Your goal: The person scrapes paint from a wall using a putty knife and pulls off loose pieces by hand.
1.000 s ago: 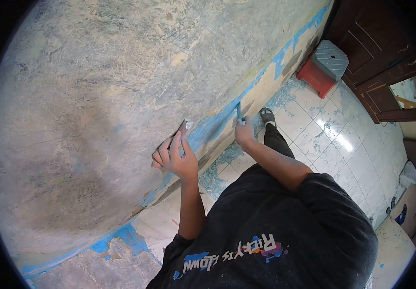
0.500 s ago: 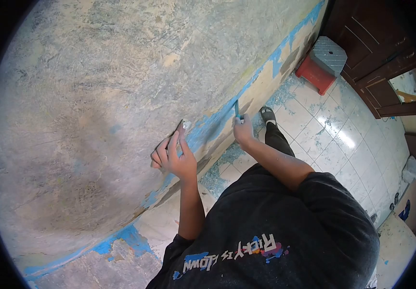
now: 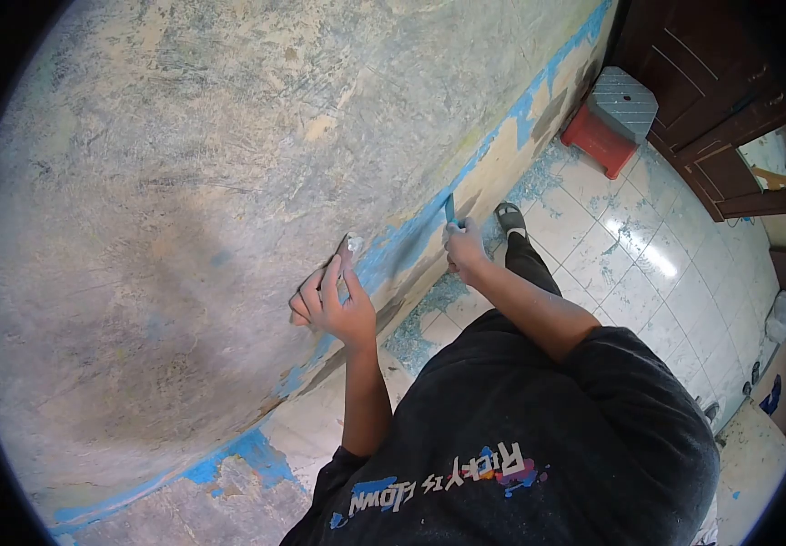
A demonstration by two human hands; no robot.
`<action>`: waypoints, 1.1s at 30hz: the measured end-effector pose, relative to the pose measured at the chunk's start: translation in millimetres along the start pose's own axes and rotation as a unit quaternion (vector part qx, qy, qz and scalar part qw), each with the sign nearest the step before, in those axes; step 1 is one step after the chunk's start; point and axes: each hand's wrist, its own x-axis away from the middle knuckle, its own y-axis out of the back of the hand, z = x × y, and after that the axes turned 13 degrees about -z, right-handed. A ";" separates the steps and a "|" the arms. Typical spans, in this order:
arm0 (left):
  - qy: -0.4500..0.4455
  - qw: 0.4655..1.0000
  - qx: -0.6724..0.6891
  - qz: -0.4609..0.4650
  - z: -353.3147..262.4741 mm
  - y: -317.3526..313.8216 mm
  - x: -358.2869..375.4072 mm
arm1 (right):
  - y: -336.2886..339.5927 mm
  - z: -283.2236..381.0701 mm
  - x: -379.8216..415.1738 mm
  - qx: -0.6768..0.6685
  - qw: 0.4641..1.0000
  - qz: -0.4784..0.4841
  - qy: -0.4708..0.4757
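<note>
My left hand [image 3: 337,308] rests against the scraped wall [image 3: 166,182], fingers bent and pinched on a small flat piece [image 3: 351,246] with a pale, crusty tip; its exact kind is not clear. Farther along the wall, my right hand [image 3: 468,247] is closed round a slim blue scraper [image 3: 450,209]. The scraper's end meets the strip of blue paint [image 3: 411,238] running low along the wall. Grey and beige plaster shows above that strip, with bare beige patches below it.
Blue paint flakes [image 3: 425,305] litter the white tiled floor [image 3: 584,214] by the wall's foot. A red step stool [image 3: 599,138] with a grey top stands near a dark wooden door [image 3: 684,73]. My sandalled foot [image 3: 509,218] is beside the wall.
The scraper in my right hand has tilted slightly against the blue strip. My left hand keeps nearly the same place on the wall; the view has shifted a little.
</note>
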 end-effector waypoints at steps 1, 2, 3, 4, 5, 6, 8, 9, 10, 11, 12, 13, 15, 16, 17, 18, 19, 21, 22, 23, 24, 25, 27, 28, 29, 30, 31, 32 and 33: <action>0.000 1.000 0.000 -0.001 0.0 -0.2 -0.2 | 0.9 -2.0 -5.8 0.002 1.000 -0.004 -0.002; 0.001 1.000 0.000 -0.003 -0.7 -0.7 -0.1 | 2.6 -3.6 -17.5 0.003 1.000 -0.008 -0.003; 0.002 1.000 -0.002 -0.006 -1.9 -0.5 0.3 | 5.6 -0.3 -20.3 0.005 1.000 -0.012 -0.004; 0.001 1.000 -0.003 -0.008 -2.6 -0.5 0.1 | 9.4 0.8 -21.2 -0.003 1.000 -0.002 -0.016; -0.001 1.000 -0.004 -0.011 -2.4 -2.0 -1.1 | 12.3 3.1 -23.0 -0.013 0.999 0.010 -0.028; -0.004 1.000 -0.001 -0.013 -1.3 -4.6 -2.5 | 12.3 9.7 -19.7 -0.024 0.999 0.021 -0.039; -0.006 1.000 -0.001 -0.007 0.8 -1.7 1.2 | 12.3 12.8 -6.9 -0.030 0.998 0.034 -0.048; -0.006 1.000 -0.004 -0.008 1.3 -0.5 2.0 | 12.7 12.9 -2.8 -0.032 0.997 0.039 -0.051; -0.007 1.000 -0.005 -0.012 0.8 -2.5 0.9 | 13.6 11.5 -10.0 -0.026 0.998 0.034 -0.053; -0.008 1.000 -0.005 -0.016 0.0 -3.8 0.5 | 15.5 7.7 -22.1 -0.020 0.998 0.028 -0.054; -0.006 1.000 -0.005 -0.014 -0.5 -3.1 1.6 | 16.4 11.7 -20.4 -0.016 0.998 0.021 -0.056; -0.005 1.000 -0.004 -0.013 -0.4 -3.1 1.8 | 17.1 14.7 -17.6 -0.023 0.998 0.029 -0.056; -0.006 1.000 -0.001 -0.010 1.3 -4.3 0.6 | 18.9 19.6 -7.2 -0.033 0.997 0.046 -0.058; -0.007 1.000 0.002 -0.007 2.0 -3.4 1.1 | 18.5 16.9 -4.6 -0.030 0.997 0.046 -0.059; -0.007 1.000 0.005 -0.005 2.2 -2.8 1.2 | 18.1 15.6 -2.7 -0.027 0.997 0.046 -0.057; -0.006 1.000 0.004 -0.008 1.2 -3.8 0.4 | 18.1 17.3 -3.0 -0.025 0.997 0.045 -0.053; -0.005 1.000 0.003 -0.011 -0.4 -4.1 -0.4 | 19.9 17.4 -9.9 -0.023 0.997 0.046 -0.059; -0.004 1.000 0.002 -0.010 -0.8 -3.2 0.5 | 22.6 20.5 -19.4 -0.023 0.996 0.048 -0.074; -0.004 1.000 0.002 -0.009 0.6 -3.3 1.6 | 22.6 24.1 -16.1 -0.025 0.995 0.054 -0.077; -0.004 1.000 0.001 -0.007 1.7 -4.3 1.7 | 23.2 28.2 -12.7 -0.026 0.995 0.060 -0.080; -0.005 1.000 0.000 -0.009 2.1 -4.6 1.5 | 22.3 32.2 -6.7 -0.026 0.994 0.066 -0.085; -0.005 1.000 -0.001 -0.010 2.2 -4.4 1.7 | 20.0 30.6 -7.3 -0.020 0.994 0.062 -0.086; -0.004 1.000 -0.002 -0.015 -0.6 -5.3 1.7 | 17.6 27.9 -15.4 -0.007 0.995 0.052 -0.085; -0.003 1.000 -0.004 -0.018 -2.8 -5.3 0.7 | 20.9 25.4 -22.8 -0.012 0.994 0.055 -0.097; -0.002 1.000 -0.005 -0.023 -4.1 -6.0 -0.6 | 25.5 23.7 -32.2 -0.017 0.992 0.060 -0.109; -0.004 1.000 -0.003 -0.020 -2.8 -6.9 -0.3 | 25.5 31.1 -30.2 -0.023 0.990 0.065 -0.119; -0.005 1.000 -0.002 -0.016 0.1 -7.1 1.8 | 23.3 35.4 -26.0 -0.029 0.990 0.071 -0.120; -0.005 1.000 -0.004 -0.011 2.1 -6.1 3.5 | 22.5 36.2 -19.4 -0.034 0.989 0.076 -0.123; -0.008 1.000 -0.001 -0.015 2.0 -5.7 2.7 | 22.1 38.3 -11.8 -0.037 0.988 0.081 -0.128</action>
